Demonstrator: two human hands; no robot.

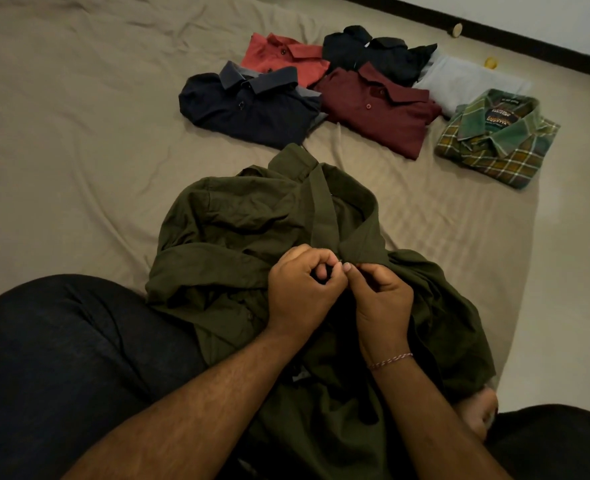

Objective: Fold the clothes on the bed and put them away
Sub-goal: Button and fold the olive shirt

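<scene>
Olive-green shirt [252,230] lies crumpled on the bed [61,116] directly in front of a seated person, its lower part draped over the lap, as both hands work at its front edge just below the collar. The left hand [298,285] has its fingers curled, thumb and forefinger pinching the fabric edge; the right hand [380,296], a thread bracelet [390,361] at the wrist, pinches the opposite edge, the fingertips of the two hands almost touching. The step in hand appears to be fastening a top button, or lining up the placket, before the fold begins. The next move likely calls for spreading the shirt flat on the sheet and smoothing its bunched sleeves, since the cloth sits in a heap. Beyond it, well apart, six folded garments lie in a cluster: a navy shirt [248,109], a coral shirt [283,58], a black shirt [376,53], a maroon shirt [380,109], a pale grey garment [466,81] and a green plaid shirt [498,140]. None has yet been put away. The button itself is hidden behind the fingers, so whether it is done up cannot be told. The shirt's hem is cut off at the lower edge, the dim light swallows its folds, and two small objects on the floor near the wall are too small to identify.
</scene>
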